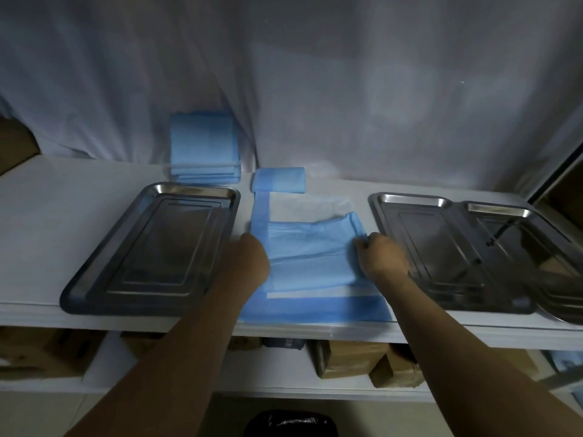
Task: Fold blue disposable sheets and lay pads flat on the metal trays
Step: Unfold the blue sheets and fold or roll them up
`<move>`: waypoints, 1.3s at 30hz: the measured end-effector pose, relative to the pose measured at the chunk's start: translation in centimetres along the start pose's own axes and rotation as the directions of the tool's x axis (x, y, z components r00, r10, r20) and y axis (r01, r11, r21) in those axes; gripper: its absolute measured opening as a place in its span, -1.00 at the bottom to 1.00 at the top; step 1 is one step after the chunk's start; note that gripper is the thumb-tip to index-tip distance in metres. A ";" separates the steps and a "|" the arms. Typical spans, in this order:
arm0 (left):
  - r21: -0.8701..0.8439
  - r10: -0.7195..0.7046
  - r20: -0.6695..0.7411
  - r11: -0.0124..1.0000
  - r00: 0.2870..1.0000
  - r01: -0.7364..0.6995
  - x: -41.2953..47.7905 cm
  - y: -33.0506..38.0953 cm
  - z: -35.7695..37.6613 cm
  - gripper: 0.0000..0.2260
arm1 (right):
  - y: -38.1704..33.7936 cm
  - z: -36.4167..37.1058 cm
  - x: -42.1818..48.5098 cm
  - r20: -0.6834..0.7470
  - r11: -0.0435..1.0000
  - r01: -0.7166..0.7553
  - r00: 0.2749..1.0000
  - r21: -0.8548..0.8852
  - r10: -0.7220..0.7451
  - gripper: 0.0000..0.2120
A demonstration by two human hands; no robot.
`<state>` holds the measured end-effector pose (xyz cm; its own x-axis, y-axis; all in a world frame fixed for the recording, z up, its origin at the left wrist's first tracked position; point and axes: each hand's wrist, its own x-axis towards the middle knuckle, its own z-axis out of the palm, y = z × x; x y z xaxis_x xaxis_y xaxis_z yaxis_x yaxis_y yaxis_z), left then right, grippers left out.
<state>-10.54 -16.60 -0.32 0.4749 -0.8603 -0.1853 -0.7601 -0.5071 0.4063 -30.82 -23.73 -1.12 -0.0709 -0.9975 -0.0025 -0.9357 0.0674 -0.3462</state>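
A blue disposable sheet [312,257] lies partly folded on the white shelf between the metal trays. My left hand [252,257] grips its left edge and my right hand [380,255] pinches its right edge, both holding the upper layer. An empty metal tray [94,279] sits to the left. Two more metal trays [391,216] stand to the right, the far one [542,222] overlapping the edge of the view. A folded blue pad [279,180] lies just behind the sheet. A stack of folded blue sheets [203,146] leans against the back cloth.
A white cloth [347,89] hangs behind the shelf. Cardboard boxes [356,357] sit on the lower shelf. A black bin [291,424] stands on the floor below. The shelf front edge [315,332] runs just under the sheet.
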 end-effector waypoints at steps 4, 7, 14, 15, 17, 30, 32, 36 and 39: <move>0.123 0.093 -0.060 0.989 0.994 -0.085 0.4 -0.4 0.7 -0.70 | -0.1 0.0 0.1 -0.010 1.000 -0.005 1.000 -0.004 0.005 -0.61; 0.126 0.100 -0.065 0.988 0.993 -0.091 0.6 -0.4 0.8 -0.70 | 0.0 0.0 0.3 -0.011 1.000 -0.022 1.000 -0.003 0.022 -0.59; 0.119 0.118 -0.127 0.988 0.985 -0.103 -0.6 0.1 0.4 -0.66 | -0.6 -0.4 -0.5 -0.056 0.994 -0.095 0.994 -0.060 0.091 -0.69; 0.159 0.172 -0.202 0.977 0.964 -0.141 -0.9 0.4 0.4 -0.67 | -0.8 -0.4 -0.7 -0.128 0.994 -0.078 0.989 -0.075 0.068 -0.73; 0.221 0.354 -0.344 0.931 0.870 -0.291 -0.9 1.5 0.9 -0.73 | -1.6 -0.1 -1.1 -0.286 0.991 0.116 0.949 -0.067 -0.131 -0.73; 0.219 0.411 0.134 0.875 0.902 -0.432 1.7 2.0 4.2 -0.40 | -3.2 2.7 -0.1 0.320 0.863 0.494 0.839 -0.109 -0.440 -0.44; 0.169 0.386 0.127 0.899 0.914 -0.404 1.8 1.7 4.3 -0.37 | -2.3 2.5 0.6 0.279 0.888 0.433 0.881 -0.152 -0.382 -0.39; 0.129 0.352 0.106 0.923 0.930 -0.364 1.7 1.3 4.0 -0.35 | 0.2 2.5 1.6 0.165 0.937 0.316 0.942 -0.147 -0.291 -0.29; 0.151 0.365 0.112 0.913 0.924 -0.379 1.4 1.6 3.7 -0.42 | 0.2 2.0 1.1 0.105 0.929 0.311 0.950 -0.201 -0.296 -0.30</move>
<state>-12.68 -18.80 -3.23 0.1118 -0.9860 -0.1235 -0.9410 -0.1450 0.3059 -30.45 -24.87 -3.06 0.2456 -0.9694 0.0018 -0.9606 -0.2436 -0.1341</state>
